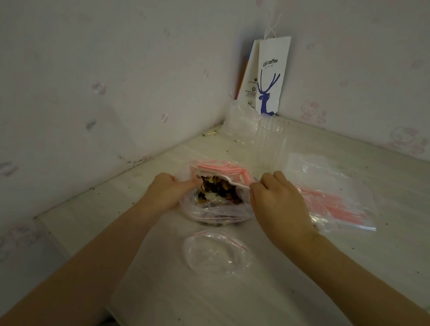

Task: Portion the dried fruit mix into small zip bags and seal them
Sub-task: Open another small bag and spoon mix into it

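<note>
Directly between left hand (170,190) and right hand (278,200) with spoon (236,184), open fruit-mix bag (215,210).

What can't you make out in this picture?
Head view:
Right hand fingertips on the spoon: hidden by the hand's own back.
Fruit bag fill: covered by left hand, folds.
Fine print on the paper bag: too small.
Whether the cup holds anything: dim, blurred.

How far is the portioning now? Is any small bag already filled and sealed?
Done: no filled, sealed bag is visible. In hand: the left hand holds open the bag of dried fruit mix, and the right hand holds a white spoon in the mix. Left: the small zip bag nearest the person lies empty and unsealed; the pack of spare bags at the right waits.
</note>
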